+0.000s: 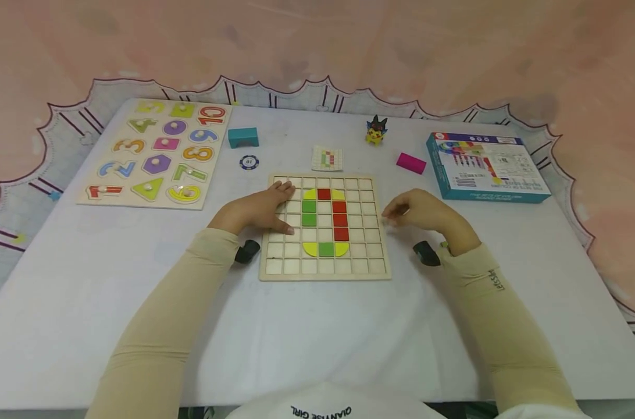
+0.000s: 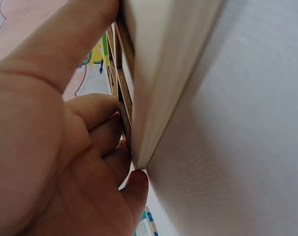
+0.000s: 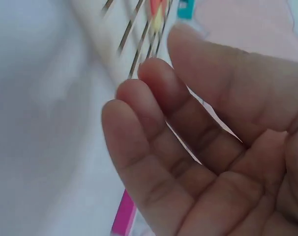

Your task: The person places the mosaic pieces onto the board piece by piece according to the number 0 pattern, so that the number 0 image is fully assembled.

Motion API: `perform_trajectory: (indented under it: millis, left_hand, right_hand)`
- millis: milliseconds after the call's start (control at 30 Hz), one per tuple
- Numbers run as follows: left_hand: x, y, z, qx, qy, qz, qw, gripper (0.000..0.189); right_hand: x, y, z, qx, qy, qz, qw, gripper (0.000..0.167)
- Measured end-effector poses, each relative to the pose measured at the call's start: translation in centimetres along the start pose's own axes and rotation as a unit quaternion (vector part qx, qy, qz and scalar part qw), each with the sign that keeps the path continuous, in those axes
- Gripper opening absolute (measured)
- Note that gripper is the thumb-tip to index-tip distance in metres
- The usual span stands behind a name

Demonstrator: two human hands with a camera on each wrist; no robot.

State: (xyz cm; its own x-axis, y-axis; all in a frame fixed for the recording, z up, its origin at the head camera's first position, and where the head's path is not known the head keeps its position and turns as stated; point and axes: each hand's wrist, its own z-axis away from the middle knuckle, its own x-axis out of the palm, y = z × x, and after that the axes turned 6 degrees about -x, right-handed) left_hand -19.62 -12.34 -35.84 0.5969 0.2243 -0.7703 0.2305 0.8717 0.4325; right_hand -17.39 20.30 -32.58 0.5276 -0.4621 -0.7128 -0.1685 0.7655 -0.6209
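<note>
A wooden grid board lies flat in front of the person. Red, green and yellow tiles, among them a red tile, form a closed ring in its squares. My left hand rests on the board's left side, its thumb and fingers spread over the squares. In the left wrist view, the fingertips touch the board along its edge. Just off the board's right edge is my right hand, fingers loosely bent with nothing between them, as the right wrist view also shows.
Behind the board lies a small pattern card. A number puzzle is at left, near a teal block and a poker chip. To the right are a magenta block, a small figurine and a boxed game.
</note>
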Motion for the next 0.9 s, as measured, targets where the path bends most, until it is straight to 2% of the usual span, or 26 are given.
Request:
perform_trajectory:
  millis: [167, 467, 600, 900]
  left_hand:
    - [-0.2, 0.0, 0.3, -0.002, -0.002, 0.002, 1.0000, 0.098]
    - [-0.2, 0.3, 0.5, -0.005, -0.004, 0.008, 1.0000, 0.097]
    - [-0.2, 0.2, 0.5, -0.004, -0.006, 0.007, 0.9999, 0.098]
    - [-0.3, 0.3, 0.2, -0.011, -0.008, 0.005, 0.9999, 0.098]
  right_hand:
    - [-1.4, 2.4, 2.5, 0.010, 0.010, 0.012, 0.9998, 0.022]
    - [-2.6, 5.3, 5.8, 0.071, 0.028, -0.016, 0.9970, 0.028]
    - [-2.5, 6.5, 6.8, 0.087, 0.023, -0.023, 0.9957, 0.029]
    - [-1.5, 7.9, 7.4, 0.081, 0.029, -0.026, 0.9960, 0.028]
